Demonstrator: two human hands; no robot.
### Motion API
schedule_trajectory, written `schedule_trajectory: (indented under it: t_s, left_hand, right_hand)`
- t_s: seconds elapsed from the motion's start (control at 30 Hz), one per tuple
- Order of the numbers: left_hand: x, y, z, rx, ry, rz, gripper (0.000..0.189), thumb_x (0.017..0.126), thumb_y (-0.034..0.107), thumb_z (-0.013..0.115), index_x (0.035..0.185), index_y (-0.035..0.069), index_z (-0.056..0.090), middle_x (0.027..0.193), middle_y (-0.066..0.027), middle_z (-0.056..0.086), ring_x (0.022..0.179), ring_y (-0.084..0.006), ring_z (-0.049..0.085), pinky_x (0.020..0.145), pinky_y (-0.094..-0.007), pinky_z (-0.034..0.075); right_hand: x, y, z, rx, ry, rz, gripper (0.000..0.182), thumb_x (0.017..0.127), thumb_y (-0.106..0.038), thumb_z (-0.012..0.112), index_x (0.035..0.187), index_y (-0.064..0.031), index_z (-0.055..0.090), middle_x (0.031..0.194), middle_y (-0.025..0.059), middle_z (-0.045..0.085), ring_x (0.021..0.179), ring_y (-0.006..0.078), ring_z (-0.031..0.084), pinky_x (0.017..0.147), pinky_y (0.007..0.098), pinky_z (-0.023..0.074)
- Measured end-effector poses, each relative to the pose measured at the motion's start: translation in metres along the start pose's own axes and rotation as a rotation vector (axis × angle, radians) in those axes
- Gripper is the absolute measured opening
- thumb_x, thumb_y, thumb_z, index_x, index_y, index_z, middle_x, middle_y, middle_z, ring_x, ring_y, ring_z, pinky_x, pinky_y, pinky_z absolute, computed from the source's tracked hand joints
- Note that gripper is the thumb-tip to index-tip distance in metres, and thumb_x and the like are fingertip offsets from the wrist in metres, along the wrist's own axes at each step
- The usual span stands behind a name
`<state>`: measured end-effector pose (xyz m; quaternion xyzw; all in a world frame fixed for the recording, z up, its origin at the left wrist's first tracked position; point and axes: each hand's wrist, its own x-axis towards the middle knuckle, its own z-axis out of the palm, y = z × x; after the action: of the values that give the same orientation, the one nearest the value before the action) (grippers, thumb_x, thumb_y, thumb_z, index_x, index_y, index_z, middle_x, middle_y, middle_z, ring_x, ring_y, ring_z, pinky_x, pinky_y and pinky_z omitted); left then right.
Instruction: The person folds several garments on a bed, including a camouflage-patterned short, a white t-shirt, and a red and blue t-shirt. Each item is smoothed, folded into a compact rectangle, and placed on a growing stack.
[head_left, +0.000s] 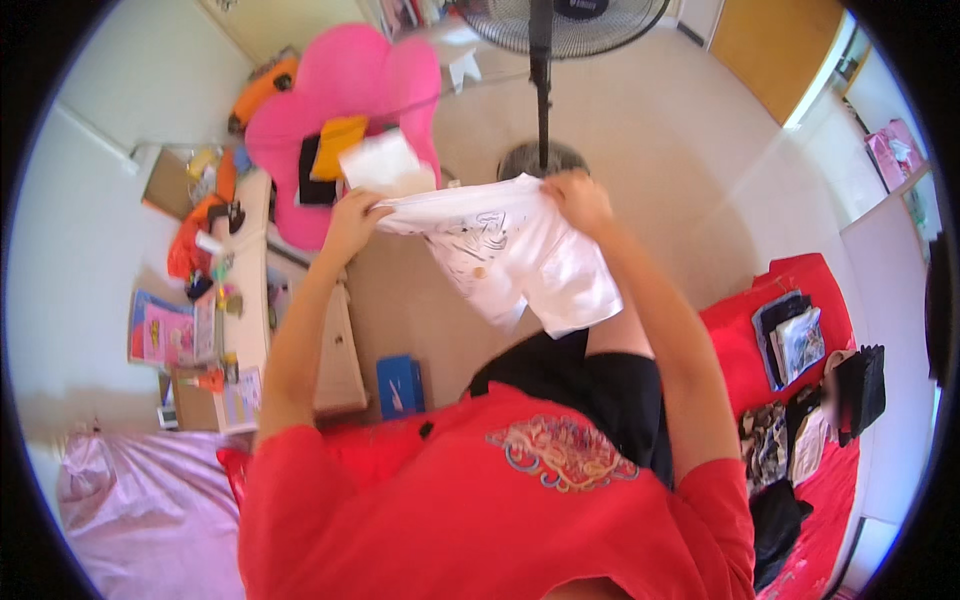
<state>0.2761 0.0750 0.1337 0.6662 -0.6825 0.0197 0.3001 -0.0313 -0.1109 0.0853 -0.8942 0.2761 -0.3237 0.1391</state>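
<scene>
Stretched between both hands is a pair of white shorts (517, 255) with a dark line print on the front. My left hand (351, 221) pinches one end of the top edge. At the other upper corner, my right hand (581, 201) grips the fabric. The two legs hang down in front of my lap, the nearer hem close to my right knee. Just beyond my left hand, a folded white cloth (379, 159), a yellow folded garment (339, 146) and a black one (313, 176) lie on a pink cushioned chair (341, 67).
A black standing fan (540, 90) rises ahead on the tiled floor. To the right, folded clothes (799, 341) and dark garments (780, 517) rest on a red bedcover (739, 337). On the left stands a cluttered white desk (251, 300); a blue box (400, 386) sits on the floor.
</scene>
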Motion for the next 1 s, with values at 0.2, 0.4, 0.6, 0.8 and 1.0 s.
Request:
schedule_trajectory:
  t_s: [0.2, 0.4, 0.6, 0.8, 1.0]
  left_hand:
    - [-0.007, 0.010, -0.011, -0.081, 0.064, -0.209, 0.024, 0.071, 0.017, 0.069, 0.075, -0.004, 0.058, 0.068, -0.0121, 0.050, 0.059, -0.0212, 0.048, 0.056, -0.0297, 0.039]
    - [0.010, -0.016, -0.008, 0.005, -0.027, -0.171, 0.027, 0.073, 0.016, 0.068, 0.069, -0.003, 0.049, 0.061, -0.0059, 0.043, 0.056, -0.0129, 0.040, 0.052, -0.0283, 0.035]
    - [0.011, 0.006, 0.001, -0.625, 0.004, -0.461, 0.014, 0.082, 0.015, 0.061, 0.085, 0.001, 0.059, 0.072, 0.0016, 0.055, 0.068, -0.0051, 0.048, 0.061, -0.0208, 0.038]
    - [0.013, 0.017, -0.004, -0.631, 0.087, -0.530, 0.013, 0.083, 0.016, 0.060, 0.085, 0.003, 0.061, 0.073, 0.0027, 0.056, 0.066, -0.0053, 0.048, 0.058, -0.0207, 0.038]
    - [0.029, 0.045, -0.035, -0.079, 0.408, 0.001, 0.017, 0.081, 0.016, 0.061, 0.082, -0.001, 0.062, 0.067, -0.0059, 0.057, 0.062, -0.0082, 0.048, 0.056, -0.0229, 0.039]
  right_hand:
    - [0.013, -0.064, -0.024, 0.227, 0.513, 0.006, 0.010, 0.080, -0.013, 0.055, 0.083, -0.0073, 0.063, 0.076, 0.0098, 0.059, 0.078, 0.0287, 0.056, 0.066, 0.0382, 0.0460]
    - [0.020, -0.010, -0.008, 0.078, 0.066, 0.110, 0.018, 0.082, -0.019, 0.050, 0.088, -0.0108, 0.064, 0.087, 0.0103, 0.062, 0.083, 0.0308, 0.058, 0.071, 0.0388, 0.0463]
    - [0.016, 0.006, -0.013, 0.337, 0.006, 0.281, 0.019, 0.082, -0.020, 0.057, 0.093, -0.0038, 0.062, 0.084, 0.0172, 0.061, 0.075, 0.0266, 0.059, 0.068, 0.0334, 0.0452]
    - [0.023, -0.008, -0.021, 0.672, -0.036, 0.583, 0.026, 0.086, -0.022, 0.054, 0.094, 0.0027, 0.060, 0.071, 0.0130, 0.057, 0.067, 0.0099, 0.050, 0.062, 0.0263, 0.0421]
    - [0.022, -0.045, -0.041, 0.047, 0.401, -0.092, 0.016, 0.085, -0.015, 0.051, 0.088, -0.0027, 0.061, 0.080, 0.0115, 0.059, 0.073, 0.0270, 0.056, 0.064, 0.0344, 0.0450]
